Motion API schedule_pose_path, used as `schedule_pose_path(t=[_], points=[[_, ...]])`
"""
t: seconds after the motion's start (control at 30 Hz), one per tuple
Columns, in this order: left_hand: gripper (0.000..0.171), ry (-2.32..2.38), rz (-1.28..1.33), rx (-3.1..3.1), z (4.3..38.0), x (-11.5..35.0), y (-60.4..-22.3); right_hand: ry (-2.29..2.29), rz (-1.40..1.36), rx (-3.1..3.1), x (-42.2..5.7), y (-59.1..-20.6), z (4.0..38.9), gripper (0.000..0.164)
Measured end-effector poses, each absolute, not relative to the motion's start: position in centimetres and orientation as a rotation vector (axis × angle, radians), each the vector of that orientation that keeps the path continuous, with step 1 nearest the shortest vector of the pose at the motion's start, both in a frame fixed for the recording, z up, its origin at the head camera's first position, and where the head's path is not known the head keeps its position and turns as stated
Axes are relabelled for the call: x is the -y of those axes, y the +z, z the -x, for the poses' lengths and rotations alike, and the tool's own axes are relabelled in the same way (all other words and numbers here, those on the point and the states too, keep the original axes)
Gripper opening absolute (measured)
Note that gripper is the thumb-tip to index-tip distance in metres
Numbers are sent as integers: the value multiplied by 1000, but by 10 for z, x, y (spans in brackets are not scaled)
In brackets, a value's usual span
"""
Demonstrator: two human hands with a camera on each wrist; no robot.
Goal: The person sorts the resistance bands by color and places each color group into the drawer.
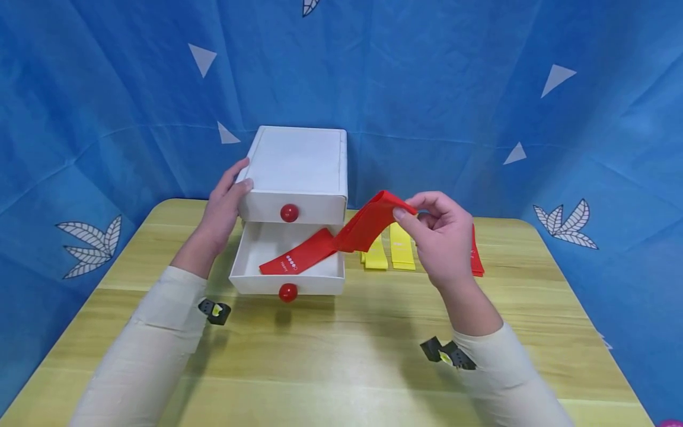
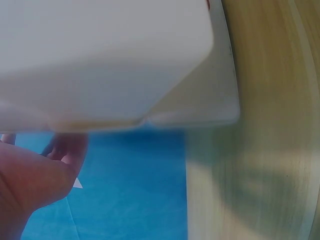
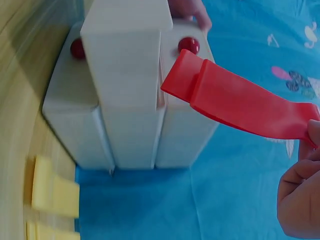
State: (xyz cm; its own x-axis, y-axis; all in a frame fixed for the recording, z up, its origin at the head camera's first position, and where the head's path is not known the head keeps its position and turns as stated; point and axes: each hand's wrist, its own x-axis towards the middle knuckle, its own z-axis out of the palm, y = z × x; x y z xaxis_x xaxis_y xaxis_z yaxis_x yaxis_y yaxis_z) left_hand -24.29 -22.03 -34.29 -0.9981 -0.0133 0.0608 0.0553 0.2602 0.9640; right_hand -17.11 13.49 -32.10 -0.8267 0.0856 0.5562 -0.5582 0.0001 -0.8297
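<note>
My right hand pinches one end of a red resistance band between thumb and fingers, to the right of a white drawer cabinet. The band slants down left to the pulled-out middle drawer. There it meets a red length with white print that lies inside the drawer; I cannot tell whether both are one band. At the cabinet's left side, my left hand rests with fingers and thumb at the upper edge. In the left wrist view the white side wall hides part of that hand.
Yellow bands lie on the wooden table right of the cabinet. Another red band shows behind my right hand. The top drawer with its red knob is closed. Blue patterned cloth hangs behind the table.
</note>
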Motion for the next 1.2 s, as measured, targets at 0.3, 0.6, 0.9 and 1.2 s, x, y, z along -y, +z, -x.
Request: schedule_pose_path(t=[0.3, 0.6, 0.9, 1.2], points=[[59, -1872, 40, 2462, 245, 220, -343, 1954, -582, 1900, -85, -330, 175, 13], [61, -1861, 29, 2485, 244, 218, -340, 2086, -603, 1945, -33, -350, 176, 15], [65, -1852, 33, 2482, 244, 217, -341, 2121, -599, 1993, 5, -352, 169, 15], [64, -1847, 3, 2490, 244, 219, -341, 2069, -448, 2161, 8, -355, 166, 16]])
